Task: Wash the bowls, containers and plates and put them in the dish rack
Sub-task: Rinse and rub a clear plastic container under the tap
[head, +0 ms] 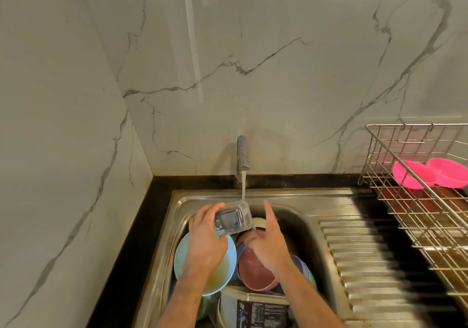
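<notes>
My left hand [205,236] grips a small clear plastic container [231,220] and tilts it under the running stream from the tap [242,155]. Just right of the container my right hand [269,241] is held with straight fingers and grips nothing. Below the hands, in the steel sink [298,216], lie a light blue plate [222,269], a dark pink bowl [254,273], a blue bowl [300,264] and a white container with a dark label [253,307]. At the right a wire dish rack [410,201] holds two pink dishes [430,175].
A ribbed steel drainboard [359,259] lies between the sink and the rack. Black countertop [141,226] borders the sink on the left and behind. Marble wall panels close in the left side and the back.
</notes>
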